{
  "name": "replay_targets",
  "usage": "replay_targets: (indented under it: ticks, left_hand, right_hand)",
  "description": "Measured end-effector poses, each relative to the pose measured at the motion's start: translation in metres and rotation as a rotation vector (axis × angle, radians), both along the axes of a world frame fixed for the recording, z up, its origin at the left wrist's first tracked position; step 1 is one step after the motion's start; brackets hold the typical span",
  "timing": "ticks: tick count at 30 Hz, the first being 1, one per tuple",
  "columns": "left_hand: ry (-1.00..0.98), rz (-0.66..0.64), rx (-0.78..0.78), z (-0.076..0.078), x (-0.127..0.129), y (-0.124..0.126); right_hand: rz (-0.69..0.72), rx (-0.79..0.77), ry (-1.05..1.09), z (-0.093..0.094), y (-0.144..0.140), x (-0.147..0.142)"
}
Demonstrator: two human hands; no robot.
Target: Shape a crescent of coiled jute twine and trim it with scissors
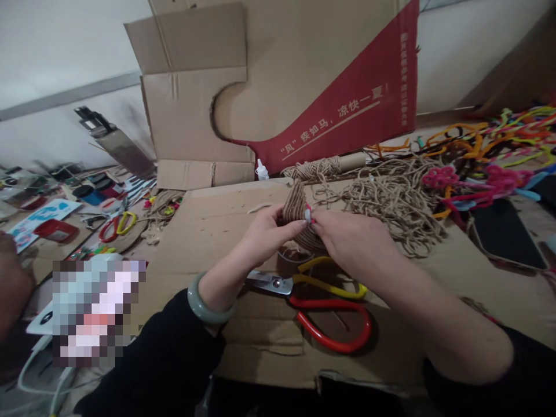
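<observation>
My left hand (264,234) and my right hand (351,240) meet over a flat cardboard sheet (208,231). Between them they hold a small object wrapped in jute twine (296,204). A small white and pink bit shows at my right fingertips, against the wrap. Loose twine runs back from the wrapped object to a tangled heap of twine (391,197). Just below my hands lie scissors with one yellow and one red handle (324,310). A pale green bangle (204,304) sits on my left wrist.
A tall cut cardboard box with a red printed panel (347,98) stands behind. A twine spool (324,167) and a small white glue bottle (261,169) sit at its foot. Coloured pipe cleaners (486,156) pile at right beside a dark phone (504,234). Second scissors (116,225) and clutter lie left.
</observation>
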State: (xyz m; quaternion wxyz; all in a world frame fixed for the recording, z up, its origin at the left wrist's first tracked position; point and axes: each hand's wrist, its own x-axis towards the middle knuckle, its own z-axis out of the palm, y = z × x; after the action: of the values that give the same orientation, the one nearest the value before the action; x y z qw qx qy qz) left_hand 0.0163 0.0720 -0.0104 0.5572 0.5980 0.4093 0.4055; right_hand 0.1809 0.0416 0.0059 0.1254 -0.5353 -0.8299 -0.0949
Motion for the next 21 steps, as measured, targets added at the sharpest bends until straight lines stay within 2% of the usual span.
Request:
replay_targets:
  ticks: [6,13,17,21]
  left_hand:
    - [0.125,0.054,-0.084,-0.0002,-0.0028,-0.0002]
    - [-0.007,0.109,-0.139,0.0074,0.0029,-0.0054]
    - [-0.055,0.134,-0.151,0.0092,0.0035,-0.0073]
    - [-0.117,0.173,-0.131,0.0085,0.0042,-0.0082]
  right_hand:
    - [0.126,0.106,-0.066,-0.0012,0.0051,0.0053]
    - [0.174,0.167,0.019,-0.008,0.0069,0.007]
    - [0.233,0.344,0.16,-0.0059,0.0059,0.0084]
    - [0.229,0.501,0.261,-0.0029,0.0033,0.0072]
